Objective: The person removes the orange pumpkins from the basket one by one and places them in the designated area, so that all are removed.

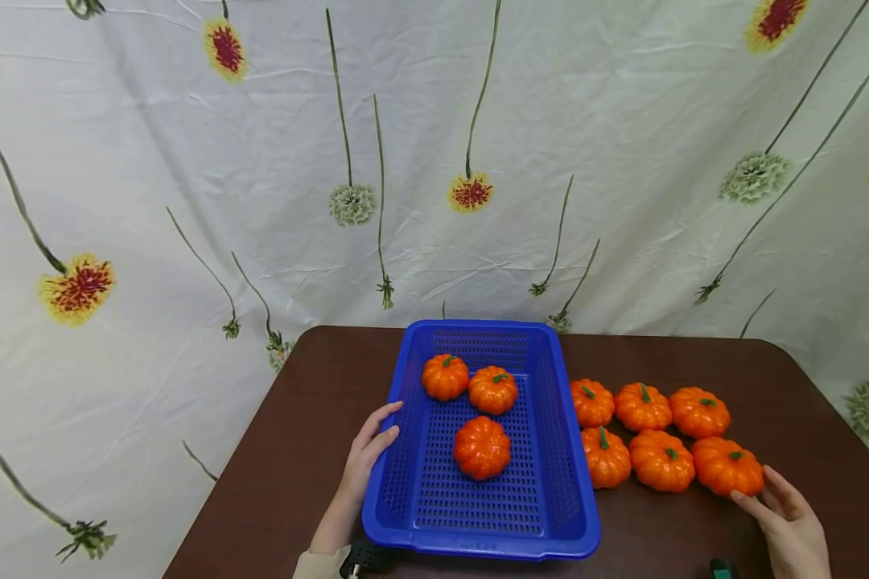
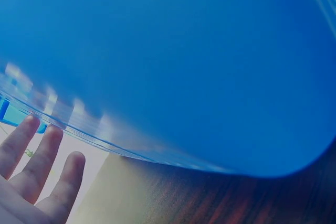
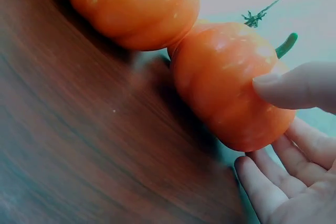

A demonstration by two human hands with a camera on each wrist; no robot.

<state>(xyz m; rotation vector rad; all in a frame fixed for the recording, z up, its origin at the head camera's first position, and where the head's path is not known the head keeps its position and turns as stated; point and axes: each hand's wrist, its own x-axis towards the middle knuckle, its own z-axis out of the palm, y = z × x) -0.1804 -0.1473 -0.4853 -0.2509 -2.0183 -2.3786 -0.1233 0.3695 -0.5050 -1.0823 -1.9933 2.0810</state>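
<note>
A blue plastic basket (image 1: 480, 544) holds three small orange pumpkins, among them one pumpkin (image 1: 482, 448) with no stem showing. My left hand (image 1: 365, 454) is at the basket's left side, fingertips right at the rim. In the left wrist view its extended fingers (image 2: 44, 156) lie beside the blue wall. My right hand (image 1: 792, 523) grips the front right pumpkin (image 1: 728, 466) of the group on the table. Up close, the thumb presses on the side of this pumpkin (image 3: 226, 87), below its green stem, and the other fingers reach round its outer side.
Several more pumpkins stand in two rows right of the basket, such as the middle front pumpkin (image 1: 662, 461) and the back right pumpkin (image 1: 699, 412). The dark brown table (image 1: 282, 450) ends at a flowered cloth (image 1: 434, 241). A small dark object (image 1: 722, 568) shows at the front edge.
</note>
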